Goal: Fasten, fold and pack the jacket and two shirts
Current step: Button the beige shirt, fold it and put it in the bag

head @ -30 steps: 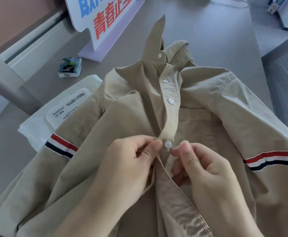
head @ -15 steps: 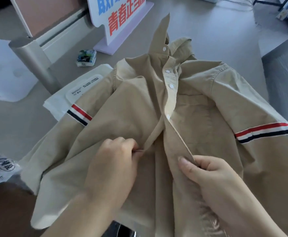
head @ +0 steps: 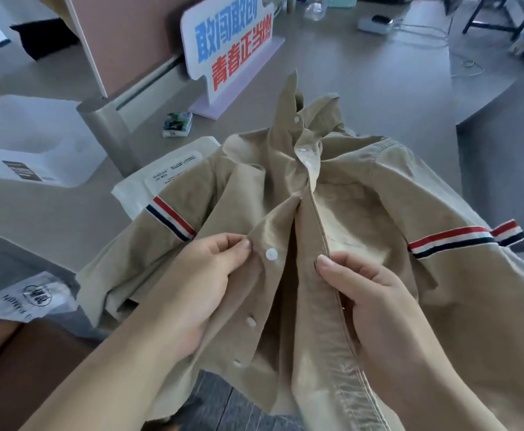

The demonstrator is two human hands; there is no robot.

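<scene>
Looking down from the head camera, a khaki shirt (head: 363, 219) lies front-up across a grey table (head: 363, 88), filling the centre and right of the frame. Its long axis runs from the collar (head: 292, 98), which points to the upper centre, down to the hem at the bottom edge. The upper buttons are fastened; below them the front lies open. The left hand (head: 204, 275), lower centre-left, pinches the button-side edge just beside a white button (head: 271, 254). The right hand (head: 369, 293), lower centre-right, pinches the opposite front edge between thumb and fingers. Striped sleeves spread left and right. A white packet (head: 167, 178) lies under the left-of-frame sleeve; a lettered sign (head: 226, 45) stands at upper centre.
</scene>
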